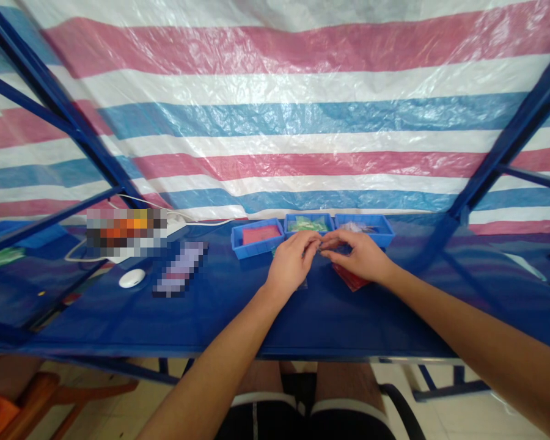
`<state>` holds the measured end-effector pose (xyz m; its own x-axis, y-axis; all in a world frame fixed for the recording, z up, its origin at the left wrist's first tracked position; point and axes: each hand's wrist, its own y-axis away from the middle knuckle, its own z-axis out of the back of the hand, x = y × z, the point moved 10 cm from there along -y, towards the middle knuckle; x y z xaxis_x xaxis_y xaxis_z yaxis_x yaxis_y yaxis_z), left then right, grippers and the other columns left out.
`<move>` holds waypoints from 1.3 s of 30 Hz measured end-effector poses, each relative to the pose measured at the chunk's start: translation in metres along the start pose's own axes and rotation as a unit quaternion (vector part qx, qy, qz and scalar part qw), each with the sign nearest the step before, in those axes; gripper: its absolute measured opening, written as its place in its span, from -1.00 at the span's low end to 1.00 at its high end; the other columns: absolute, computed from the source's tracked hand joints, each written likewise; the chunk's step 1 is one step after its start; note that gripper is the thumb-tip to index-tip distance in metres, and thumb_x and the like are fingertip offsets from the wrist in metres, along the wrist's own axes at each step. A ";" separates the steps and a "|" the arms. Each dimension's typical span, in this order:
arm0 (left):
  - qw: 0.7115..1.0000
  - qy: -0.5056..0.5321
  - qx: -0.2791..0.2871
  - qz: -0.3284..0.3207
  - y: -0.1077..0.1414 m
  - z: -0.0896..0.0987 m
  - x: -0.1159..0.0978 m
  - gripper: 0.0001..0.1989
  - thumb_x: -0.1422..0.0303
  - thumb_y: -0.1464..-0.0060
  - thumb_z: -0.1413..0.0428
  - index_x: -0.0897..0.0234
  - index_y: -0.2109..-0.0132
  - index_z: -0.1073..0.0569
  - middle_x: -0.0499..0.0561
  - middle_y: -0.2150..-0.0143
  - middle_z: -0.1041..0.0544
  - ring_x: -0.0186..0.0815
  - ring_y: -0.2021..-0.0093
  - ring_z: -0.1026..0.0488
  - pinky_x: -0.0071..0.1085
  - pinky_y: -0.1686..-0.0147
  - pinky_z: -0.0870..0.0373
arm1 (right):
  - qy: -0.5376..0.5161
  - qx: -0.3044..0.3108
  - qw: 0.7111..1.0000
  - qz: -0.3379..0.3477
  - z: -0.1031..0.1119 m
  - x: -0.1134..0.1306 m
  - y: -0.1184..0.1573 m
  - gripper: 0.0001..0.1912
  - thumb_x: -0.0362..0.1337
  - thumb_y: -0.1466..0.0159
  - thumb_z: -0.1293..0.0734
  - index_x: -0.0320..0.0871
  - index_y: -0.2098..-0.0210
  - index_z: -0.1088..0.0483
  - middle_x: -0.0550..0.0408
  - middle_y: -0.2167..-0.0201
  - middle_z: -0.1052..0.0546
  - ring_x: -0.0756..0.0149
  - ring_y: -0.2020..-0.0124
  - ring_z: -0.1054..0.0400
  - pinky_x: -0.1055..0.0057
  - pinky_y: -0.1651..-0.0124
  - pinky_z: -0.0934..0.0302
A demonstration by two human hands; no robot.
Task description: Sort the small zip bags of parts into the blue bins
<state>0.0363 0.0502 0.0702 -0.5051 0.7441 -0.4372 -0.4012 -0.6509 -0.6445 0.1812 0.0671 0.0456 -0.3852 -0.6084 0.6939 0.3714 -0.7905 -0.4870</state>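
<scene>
My left hand [294, 260] and my right hand [358, 253] meet fingertip to fingertip above the blue table, just in front of the bins. The fingers of both are pinched together around something small and dark, too small to name. Beneath my right hand lies a red flat packet [352, 280], partly covered by it. A bit of clear plastic [304, 284] shows beside my left hand. Behind the hands are a blue bin with green packets [309, 224] and a blue bin [385, 231] with clear packets.
Left of the hands stands a blue bin [258, 249] holding red flat pieces [261, 234]. Farther left are a white round case [132, 278], a blurred-out phone-like item [181, 269] and white cables [206, 223]. Blue metal posts [490, 140] and a striped plastic sheet [293, 116] enclose the table [238, 305].
</scene>
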 end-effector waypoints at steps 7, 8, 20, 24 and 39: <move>0.996 0.075 -0.007 0.041 0.001 -0.004 0.007 -0.60 0.31 -0.34 -0.17 0.17 -0.27 -0.37 0.06 -0.01 -0.67 -0.25 0.07 -0.67 -0.29 -0.04 -0.59 | -0.170 -0.047 0.981 -0.085 0.002 -0.024 0.001 -0.64 0.02 -0.24 -0.53 -0.02 0.08 -0.53 0.02 0.19 -0.70 0.11 0.18 -0.62 0.08 -0.02 -0.50; 0.996 0.078 -0.003 0.046 0.001 -0.006 0.008 -0.57 0.32 -0.32 -0.19 0.16 -0.28 -0.36 0.05 0.01 -0.68 -0.24 0.06 -0.67 -0.28 -0.05 -0.59 | -0.184 -0.054 0.977 -0.090 0.002 -0.025 0.001 -0.62 0.03 -0.23 -0.55 -0.04 0.09 -0.53 0.02 0.20 -0.70 0.12 0.19 -0.61 0.11 0.00 -0.50; 0.977 0.186 -0.030 0.101 -0.001 -0.004 0.022 -0.63 0.38 -0.28 -0.24 0.19 -0.19 -0.42 0.03 0.12 -0.71 -0.25 0.12 -0.69 -0.31 0.03 -0.61 | -0.269 0.008 0.954 -0.133 -0.015 -0.031 0.002 -0.55 -0.05 -0.17 -0.60 -0.06 0.04 -0.50 0.06 0.21 -0.68 0.24 0.24 -0.59 0.21 0.06 -0.51; 0.973 0.207 -0.025 0.101 0.000 -0.008 0.022 -0.60 0.39 -0.26 -0.24 0.20 -0.20 -0.42 0.04 0.12 -0.70 -0.25 0.12 -0.68 -0.29 0.00 -0.60 | -0.288 -0.004 0.947 -0.140 -0.012 -0.034 0.001 -0.57 -0.07 -0.18 -0.60 -0.07 0.04 -0.50 0.06 0.19 -0.67 0.25 0.24 -0.58 0.23 0.10 -0.51; 0.982 0.158 0.002 0.107 0.002 -0.011 0.016 -0.63 0.49 -0.09 -0.23 0.23 -0.07 -0.44 -0.02 0.22 -0.67 -0.32 0.24 -0.64 -0.41 0.13 -0.58 | -0.215 -0.002 0.972 -0.096 -0.010 -0.028 0.000 -0.60 -0.10 -0.24 -0.55 -0.08 0.01 -0.47 0.06 0.21 -0.63 0.24 0.24 -0.54 0.24 0.08 -0.42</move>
<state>0.0358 0.0629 0.0548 -0.3164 0.5995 -0.7352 -0.3157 -0.7974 -0.5143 0.1835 0.0834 0.0202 -0.0583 -0.3647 0.9293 0.3247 -0.8872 -0.3278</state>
